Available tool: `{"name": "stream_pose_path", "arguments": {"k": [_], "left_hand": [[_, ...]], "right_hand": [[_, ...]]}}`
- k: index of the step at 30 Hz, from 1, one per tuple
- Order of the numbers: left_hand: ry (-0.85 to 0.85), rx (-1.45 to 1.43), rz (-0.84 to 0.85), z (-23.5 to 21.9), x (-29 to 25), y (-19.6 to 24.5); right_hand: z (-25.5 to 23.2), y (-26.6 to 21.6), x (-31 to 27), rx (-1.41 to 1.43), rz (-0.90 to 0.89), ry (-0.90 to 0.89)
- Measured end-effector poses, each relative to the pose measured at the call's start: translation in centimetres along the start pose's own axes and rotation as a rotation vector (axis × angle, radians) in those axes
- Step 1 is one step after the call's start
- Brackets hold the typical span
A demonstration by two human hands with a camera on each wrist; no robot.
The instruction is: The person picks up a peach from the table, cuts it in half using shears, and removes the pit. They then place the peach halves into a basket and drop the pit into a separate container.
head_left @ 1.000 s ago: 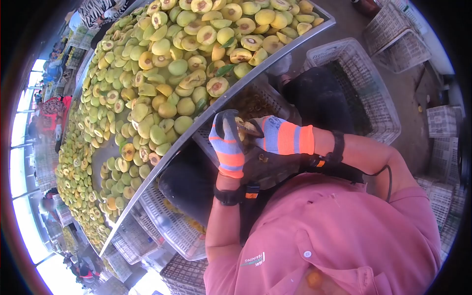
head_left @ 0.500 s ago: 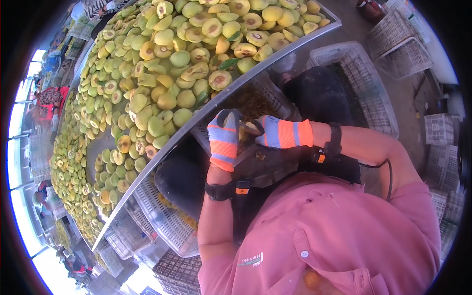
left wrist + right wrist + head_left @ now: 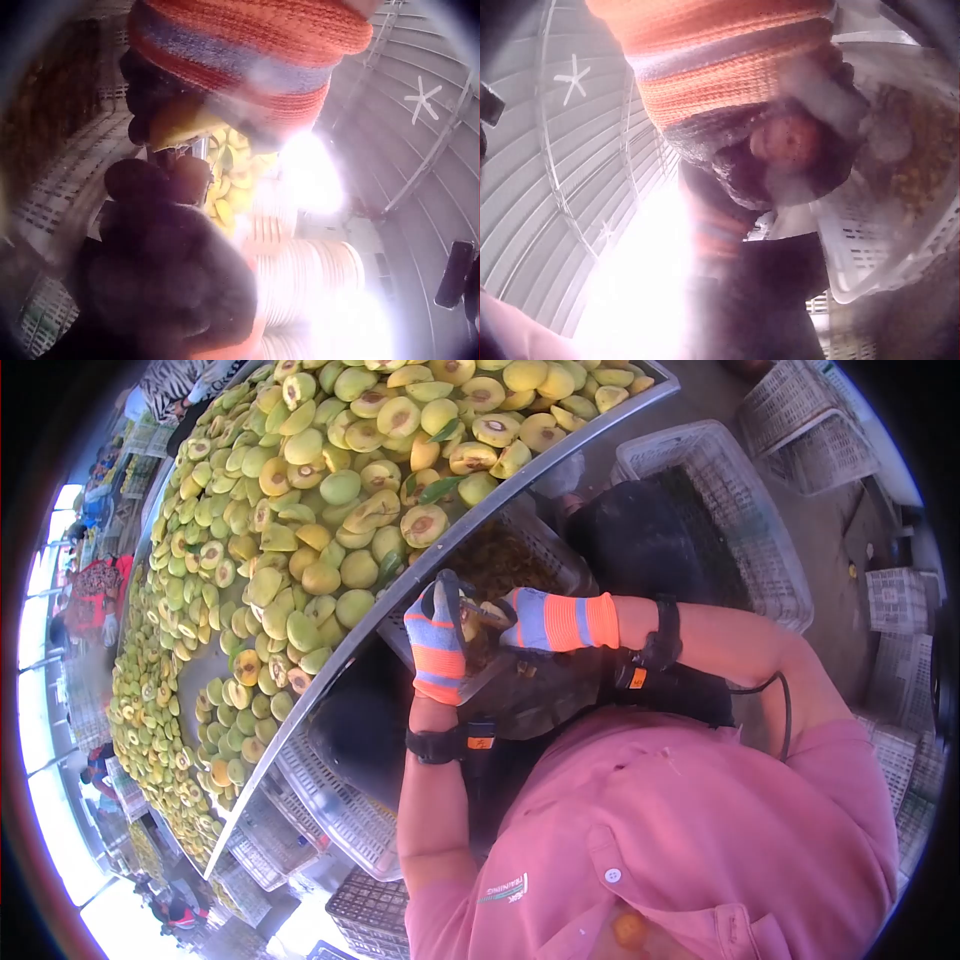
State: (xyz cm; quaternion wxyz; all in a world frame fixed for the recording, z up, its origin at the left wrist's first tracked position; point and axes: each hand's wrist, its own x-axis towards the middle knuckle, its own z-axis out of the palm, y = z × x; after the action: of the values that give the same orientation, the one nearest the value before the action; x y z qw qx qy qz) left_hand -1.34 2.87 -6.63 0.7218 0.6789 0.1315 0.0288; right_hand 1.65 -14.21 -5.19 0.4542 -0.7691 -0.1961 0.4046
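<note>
My gloved left hand [image 3: 437,632] pinches a yellow piece of stone fruit [image 3: 180,129] in front of my body, just past the near edge of the metal-rimmed table. Close against it, my gloved right hand [image 3: 545,619] has its fingers curled around a brown, round-ended thing [image 3: 786,142]; I cannot tell what kind it is. Both gloves are orange and blue-grey with dark fingers. Halved green-yellow stone fruits [image 3: 340,565] with brown hollows cover the table, whose metal rim [image 3: 450,555] runs diagonally past the left hand.
Under the hands sits a crate with brownish scraps [image 3: 505,565]. A white plastic crate [image 3: 765,530] stands to the right, and more stacked crates [image 3: 815,435] lie beyond it. Another crate [image 3: 345,810] is at the left knee. Other people [image 3: 100,600] work on the far left.
Both hands stay together at the fruit, with the right glove turning slightly. The head view shifts a little, so the table and crates sit differently in the picture.
</note>
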Motion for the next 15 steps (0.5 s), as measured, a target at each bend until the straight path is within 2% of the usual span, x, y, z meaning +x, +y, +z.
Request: {"name": "stream_pose_path", "arguments": {"k": [1,4,8,10,13,14,15], "left_hand": [[-0.004,-0.030,-0.062,0.1,0.0,-0.1],[0.005,-0.219,-0.083,0.3,0.2,-0.5],[-0.058,-0.118,-0.141,-0.9,0.4,-2.4],[-0.110,-0.128,-0.180,-1.2,0.6,-2.8],[0.033,-0.234,-0.251,-0.6,0.5,-2.7],[0.018,-0.178,-0.149,-0.5,0.6,-2.5],[0.000,-0.125,-0.047,-0.5,0.6,-2.4]], "right_hand": [[-0.4,0.0,0.1,0.004,0.004,-0.065],[-0.4,0.2,0.2,-0.034,0.037,-0.088],[-1.0,-1.5,-0.8,0.032,0.285,-0.108],[-0.8,-0.7,-0.8,-0.060,0.210,-0.054],[-0.1,-0.1,-0.7,-0.052,0.071,0.024],[0.0,0.0,-0.4,-0.023,0.018,0.057],[0.5,0.6,0.1,0.053,-0.057,0.183]]}}
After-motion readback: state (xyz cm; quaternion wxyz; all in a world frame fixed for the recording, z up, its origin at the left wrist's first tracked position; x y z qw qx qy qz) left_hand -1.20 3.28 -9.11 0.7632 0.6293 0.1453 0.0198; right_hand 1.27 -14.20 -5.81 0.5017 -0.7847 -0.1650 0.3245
